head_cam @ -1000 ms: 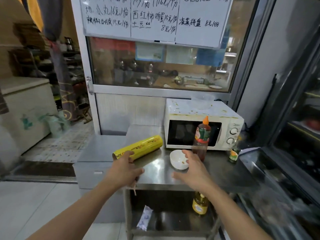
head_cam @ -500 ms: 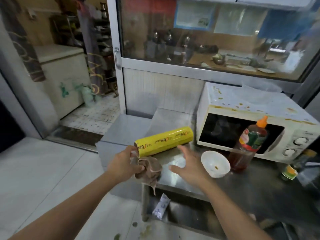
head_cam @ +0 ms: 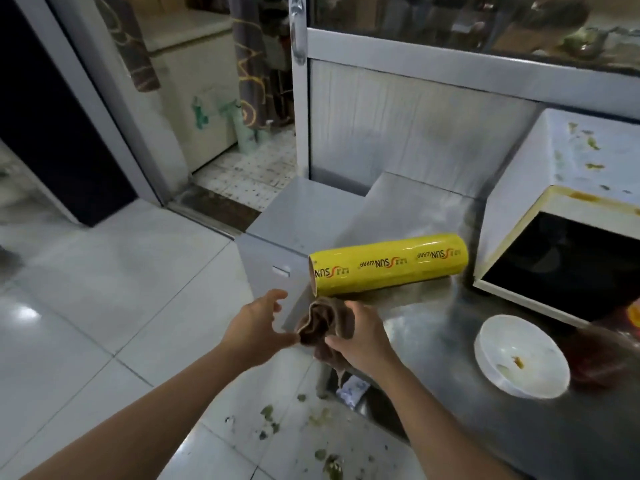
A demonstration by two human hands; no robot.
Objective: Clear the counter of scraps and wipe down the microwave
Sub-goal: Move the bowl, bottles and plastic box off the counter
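A crumpled brown cloth point(head_cam: 320, 325) hangs at the left corner of the steel counter point(head_cam: 433, 344). My right hand point(head_cam: 363, 339) grips it from the right. My left hand point(head_cam: 258, 323) is just left of it, fingers spread, thumb tip touching the cloth's edge. The white microwave point(head_cam: 571, 174) stands at the right, its top and door frame spattered with brown and green stains. A white bowl point(head_cam: 523, 356) with a few food scraps sits in front of it.
A yellow cling-wrap roll point(head_cam: 389, 268) lies on the counter just behind my hands. A red sauce bottle point(head_cam: 602, 355) stands at the right edge. A lower grey cabinet point(head_cam: 304, 216) adjoins the counter's left. Green scraps point(head_cam: 325, 419) litter the tiled floor.
The view has swung left and down. The cloth, held in my left hand half a second ago, is now gripped by my right hand, and my left fingers have spread off it.
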